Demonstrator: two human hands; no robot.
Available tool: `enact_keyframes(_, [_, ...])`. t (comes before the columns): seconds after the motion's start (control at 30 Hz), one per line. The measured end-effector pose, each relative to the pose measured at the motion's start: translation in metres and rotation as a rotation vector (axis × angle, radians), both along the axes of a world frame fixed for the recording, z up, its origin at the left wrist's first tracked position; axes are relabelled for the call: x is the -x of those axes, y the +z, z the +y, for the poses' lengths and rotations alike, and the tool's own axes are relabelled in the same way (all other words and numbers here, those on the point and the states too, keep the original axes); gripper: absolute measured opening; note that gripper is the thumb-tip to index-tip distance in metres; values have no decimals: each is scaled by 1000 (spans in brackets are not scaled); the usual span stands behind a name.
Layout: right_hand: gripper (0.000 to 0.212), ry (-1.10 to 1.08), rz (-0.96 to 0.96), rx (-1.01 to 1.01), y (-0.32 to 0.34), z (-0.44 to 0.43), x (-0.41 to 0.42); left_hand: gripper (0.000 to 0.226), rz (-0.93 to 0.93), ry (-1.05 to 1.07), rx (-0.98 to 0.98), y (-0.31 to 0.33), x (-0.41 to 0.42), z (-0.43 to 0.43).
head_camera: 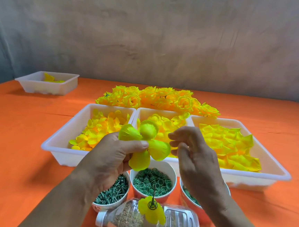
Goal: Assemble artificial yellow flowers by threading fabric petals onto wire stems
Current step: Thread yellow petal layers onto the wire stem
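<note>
My left hand point(113, 157) pinches a yellow four-lobed fabric petal point(144, 142) at its centre, held up above the cups. My right hand point(193, 157) hovers just right of the petal with relaxed fingers, holding nothing. Below, a thin wire stem point(153, 195) stands upright from a clear plastic bottle point(171, 224) lying on its side, with a yellow petal piece point(152, 211) and a green ring threaded on it. Three white trays of yellow petals sit behind: the left tray point(61, 141), the middle tray point(145, 113), the right tray point(267, 160).
Three cups hold green parts: one of stems point(112, 193), one of rings point(152, 182), a third cup point(190, 198) partly hidden by my right wrist. A pile of finished yellow flowers point(157, 98) lies behind the trays. A small white tray point(46, 82) sits far left on the orange tablecloth point(16, 138).
</note>
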State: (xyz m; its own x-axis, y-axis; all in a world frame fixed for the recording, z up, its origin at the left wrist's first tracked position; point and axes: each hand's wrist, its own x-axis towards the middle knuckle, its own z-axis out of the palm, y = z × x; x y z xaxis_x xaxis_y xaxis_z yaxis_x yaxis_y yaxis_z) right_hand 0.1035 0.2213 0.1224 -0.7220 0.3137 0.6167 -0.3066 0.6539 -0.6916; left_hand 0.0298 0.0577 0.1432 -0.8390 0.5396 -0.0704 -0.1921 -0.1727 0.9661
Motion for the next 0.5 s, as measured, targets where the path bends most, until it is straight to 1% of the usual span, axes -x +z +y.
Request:
enact_keyframes(0.03, [5, 84, -88, 213, 6, -2, 0, 9, 10, -12, -6, 2, -1, 0])
enact_keyframes(0.07, [16, 148, -158, 365, 12, -3, -1, 10, 23, -26, -11, 4, -2, -1])
enact_keyframes(0.1, [32, 214, -223, 478, 17, -3, -1, 12, 40, -39, -14, 7, -4, -1])
enact_keyframes(0.13, [46, 277, -271, 554, 20, -3, -2, 15, 59, -56, -18, 11, -6, -1])
enact_keyframes(0.17, [53, 335, -290, 612, 24, -6, -4, 18, 83, -76, -21, 14, -9, -2])
enact_keyframes(0.27, [55, 473, -254, 716, 31, -12, -12, 29, 160, -140, -10, 23, -19, -6])
enact_keyframes(0.33, [56, 498, -234, 731, 33, -13, -17, 25, 175, -156, -1, 26, -24, -9])
enact_keyframes(0.4, [56, 528, -238, 752, 32, -14, -21, 24, 152, -158, -1, 25, -29, -12])
enact_keyframes(0.5, [45, 576, -256, 804, 29, -16, -28, 21, 125, -153, 2, 21, -36, -15])
